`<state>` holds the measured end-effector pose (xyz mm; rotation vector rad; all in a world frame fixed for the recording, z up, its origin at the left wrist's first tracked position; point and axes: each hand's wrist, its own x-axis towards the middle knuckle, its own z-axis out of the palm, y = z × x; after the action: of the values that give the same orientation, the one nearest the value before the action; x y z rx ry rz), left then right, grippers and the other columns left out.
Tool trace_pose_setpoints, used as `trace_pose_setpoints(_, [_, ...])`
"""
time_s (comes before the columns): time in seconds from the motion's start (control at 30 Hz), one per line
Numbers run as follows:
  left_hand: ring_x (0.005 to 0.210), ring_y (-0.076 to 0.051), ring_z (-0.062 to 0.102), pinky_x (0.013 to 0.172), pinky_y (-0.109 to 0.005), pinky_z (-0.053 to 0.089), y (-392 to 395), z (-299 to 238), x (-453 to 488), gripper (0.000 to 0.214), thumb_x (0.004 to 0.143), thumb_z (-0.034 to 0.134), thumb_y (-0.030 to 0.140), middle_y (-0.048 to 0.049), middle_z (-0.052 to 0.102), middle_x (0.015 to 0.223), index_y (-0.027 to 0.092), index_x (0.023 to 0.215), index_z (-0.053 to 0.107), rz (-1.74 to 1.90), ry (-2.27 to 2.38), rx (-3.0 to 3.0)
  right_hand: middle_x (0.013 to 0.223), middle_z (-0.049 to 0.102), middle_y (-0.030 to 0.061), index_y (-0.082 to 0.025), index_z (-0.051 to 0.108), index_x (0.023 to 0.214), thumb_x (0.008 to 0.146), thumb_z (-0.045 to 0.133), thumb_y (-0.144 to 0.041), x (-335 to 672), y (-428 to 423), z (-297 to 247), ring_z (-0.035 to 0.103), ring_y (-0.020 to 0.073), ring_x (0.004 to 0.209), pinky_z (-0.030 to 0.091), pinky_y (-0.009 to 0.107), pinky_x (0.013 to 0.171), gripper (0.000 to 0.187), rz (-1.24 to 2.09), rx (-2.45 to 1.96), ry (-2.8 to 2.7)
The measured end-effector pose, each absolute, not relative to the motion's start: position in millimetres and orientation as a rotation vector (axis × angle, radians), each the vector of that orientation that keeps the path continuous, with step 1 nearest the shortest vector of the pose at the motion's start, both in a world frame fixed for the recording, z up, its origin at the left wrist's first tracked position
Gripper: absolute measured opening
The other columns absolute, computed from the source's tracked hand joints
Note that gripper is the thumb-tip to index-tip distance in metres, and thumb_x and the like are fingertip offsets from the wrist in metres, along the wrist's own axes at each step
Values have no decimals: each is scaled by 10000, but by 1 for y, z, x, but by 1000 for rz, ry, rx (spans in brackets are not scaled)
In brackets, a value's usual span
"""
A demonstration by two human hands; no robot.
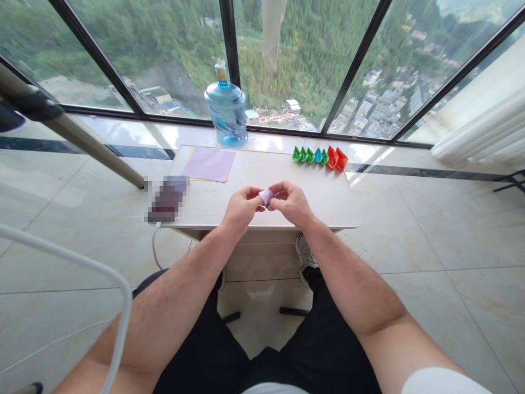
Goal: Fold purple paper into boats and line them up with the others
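Note:
A small piece of folded purple paper (266, 197) is held between my two hands, above the front part of the white table (262, 164). My left hand (241, 207) pinches its left side with thumb and fingers. On the other side, my right hand (292, 203) is closed on the right edge of the same paper. The fingertips cover part of the folds. Flat sheets of purple paper (211, 164) lie at the table's back left, with a yellow edge showing underneath. A row of folded paper boats (319, 156) in green, blue and orange-red stands at the back right.
A blue water jug (227, 114) stands behind the table by the window. A blurred-out device (169, 200) with a white cable (155, 246) lies at the table's left edge. A white curved tube (118, 306) and a beige pole (98, 142) are on the left.

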<state>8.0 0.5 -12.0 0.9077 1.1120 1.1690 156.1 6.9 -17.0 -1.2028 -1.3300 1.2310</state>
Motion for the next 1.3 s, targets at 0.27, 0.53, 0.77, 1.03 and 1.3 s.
trace_pose_setpoints(0.27, [734, -171, 688, 825, -383, 592, 3, -8, 2, 366, 550, 895, 270, -58, 719, 770, 101, 823, 719, 1154, 1032, 781, 711, 687, -21, -175, 625, 810, 662, 778, -276, 156, 9, -18, 680, 126, 626, 614, 253, 568, 235, 1365, -1206, -1263])
trace_pose_setpoints(0.53, [709, -148, 664, 785, -361, 591, 2, -12, 3, 312, 568, 879, 267, -16, 665, 750, 129, 742, 659, 1189, 1075, 796, 788, 708, -14, -174, 658, 856, 653, 739, -236, 155, 6, -20, 693, 134, 709, 635, 275, 629, 228, 1363, -1160, -1281])
trace_pose_setpoints(0.77, [637, -122, 615, 696, -312, 575, 1, -11, 6, 221, 615, 780, 259, 7, 633, 700, 146, 708, 615, 1206, 1139, 840, 810, 710, -9, -182, 654, 938, 671, 761, -252, 157, 6, -24, 694, 143, 672, 617, 302, 643, 296, 1312, -1138, -1391])
trace_pose_setpoints(1.03, [525, -111, 517, 465, -225, 395, 3, -16, 3, 73, 638, 644, 233, -1, 589, 578, 176, 617, 604, 1177, 1335, 964, 1166, 722, 72, -263, 638, 1265, 851, 710, -371, 157, -6, -22, 703, 162, 819, 602, 315, 762, 434, 729, -1154, -1817])
trace_pose_setpoints(1.3, [516, -169, 634, 458, -241, 441, 3, -14, 3, 141, 656, 709, 260, -39, 645, 572, 183, 640, 592, 1017, 1370, 887, 1290, 700, 84, -285, 737, 1118, 974, 559, -339, 159, -9, -25, 699, 211, 1047, 575, 330, 874, 236, 482, -1127, -2014])
